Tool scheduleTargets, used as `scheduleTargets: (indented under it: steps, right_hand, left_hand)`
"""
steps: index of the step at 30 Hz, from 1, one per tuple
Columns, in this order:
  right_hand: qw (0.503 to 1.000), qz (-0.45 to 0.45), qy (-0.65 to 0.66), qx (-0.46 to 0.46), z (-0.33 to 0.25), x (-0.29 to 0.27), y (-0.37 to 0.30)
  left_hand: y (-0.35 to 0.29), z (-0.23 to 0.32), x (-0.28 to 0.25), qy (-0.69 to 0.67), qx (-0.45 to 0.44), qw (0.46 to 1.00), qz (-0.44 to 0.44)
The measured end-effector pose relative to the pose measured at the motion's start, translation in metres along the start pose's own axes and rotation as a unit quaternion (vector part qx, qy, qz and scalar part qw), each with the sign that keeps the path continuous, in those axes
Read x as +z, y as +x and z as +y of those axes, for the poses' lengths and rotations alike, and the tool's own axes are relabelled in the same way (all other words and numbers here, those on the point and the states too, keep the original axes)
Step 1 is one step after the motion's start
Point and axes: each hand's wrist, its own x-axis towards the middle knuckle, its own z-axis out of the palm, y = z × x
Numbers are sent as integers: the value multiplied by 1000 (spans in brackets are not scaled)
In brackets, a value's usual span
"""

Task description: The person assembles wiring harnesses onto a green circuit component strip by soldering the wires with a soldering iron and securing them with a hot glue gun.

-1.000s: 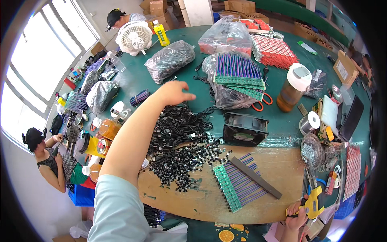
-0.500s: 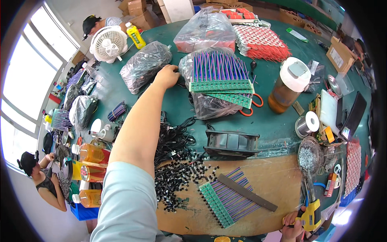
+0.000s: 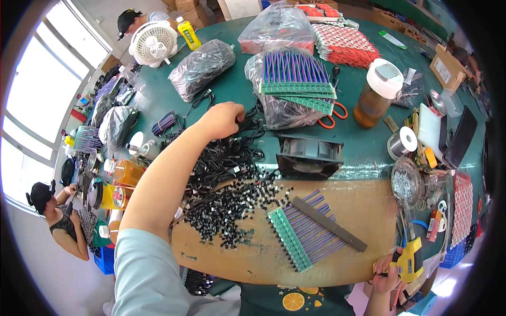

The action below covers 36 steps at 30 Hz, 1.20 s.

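Note:
My left hand (image 3: 225, 120) is closed, fingers curled, at the far end of a heap of black cables (image 3: 224, 155). Strands come out beside its fingertips, though the grip itself is partly hidden. The cables' small black-and-white connectors (image 3: 229, 213) spread over a brown board. At the lower right my right hand (image 3: 387, 274) grips a yellow pistol-shaped tool, seemingly a soldering gun (image 3: 410, 260). On the board between the hands lies a green circuit-board strip (image 3: 290, 239) with purple and blue wires. A dark flat bar (image 3: 329, 224) rests across those wires.
A black box fan (image 3: 310, 156) stands behind the board. Beyond it are bagged goods topped with wired circuit strips (image 3: 298, 73), orange-handled scissors (image 3: 334, 116) and a jug of brown liquid (image 3: 377, 92). A wire spool (image 3: 403, 141) stands right. Another person (image 3: 60, 221) sits at left.
My left hand has drawn back from beside the grey plastic bag toward the cable heap, with cables following it. My right hand stays on the soldering gun. The whole view has shifted slightly.

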Motion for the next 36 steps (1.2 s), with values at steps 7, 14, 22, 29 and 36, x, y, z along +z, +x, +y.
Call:
scheduleTargets:
  steps: [7, 14, 22, 29, 36]
  right_hand:
    - [999, 26, 16, 16, -7, 3, -4]
    - [999, -2, 40, 8, -3, 2, 0]
    - [999, -23, -35, -29, -18, 22, 10]
    - [997, -68, -41, -6, -18, 27, -7]
    - [957, -181, -200, 108, -17, 66, -51]
  left_hand:
    - [-113, 86, -55, -34, -27, 996, 83]
    - [-235, 189, -5, -130, 81, 985, 82]
    - [-259, 224, 39, -201, 49, 978, 37]
    - [-229, 255, 71, -161, 27, 979, 121]
    - [-236, 259, 74, -221, 54, 966, 122]
